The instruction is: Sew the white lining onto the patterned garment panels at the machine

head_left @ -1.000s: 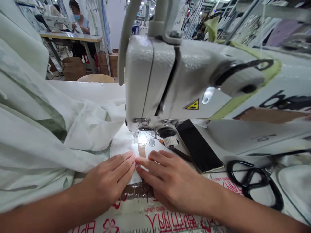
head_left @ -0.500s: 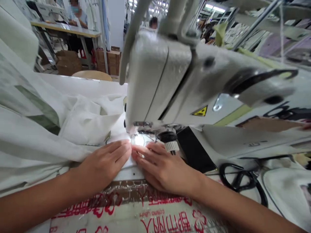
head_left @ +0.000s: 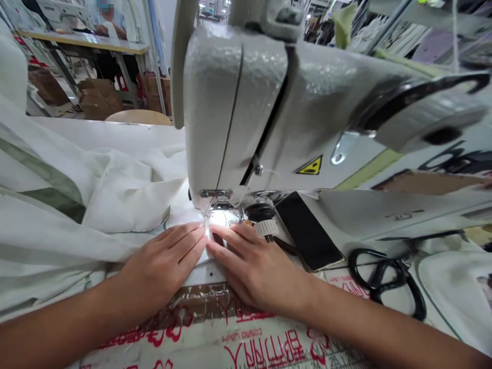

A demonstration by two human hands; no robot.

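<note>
A white sewing machine [head_left: 215, 118] stands over my work, its lamp lighting the area around the presser foot. White fabric [head_left: 123, 189] is heaped to the left and runs in toward the needle area. My left hand [head_left: 169, 259] bends over the cloth, fingers close together and tips at the left of the presser foot. My right hand [head_left: 257, 261] meets it from the other side, its fingertips pinching at the bright edge of the cloth. The tips of both hands almost touch. The glare hides the exact seam.
A black phone [head_left: 309, 230] lies right of the needle, and black-handled scissors [head_left: 388, 279] lie farther right near more white cloth [head_left: 457, 287]. Plastic with red print [head_left: 265, 343] covers the front edge. Across the room, a person [head_left: 109, 25] sits at another table [head_left: 84, 41].
My view has shifted slightly, so the machine sits farther left and higher. A metal lever now shows in the machine's slot. Both hands stay in nearly the same place by the presser foot.
</note>
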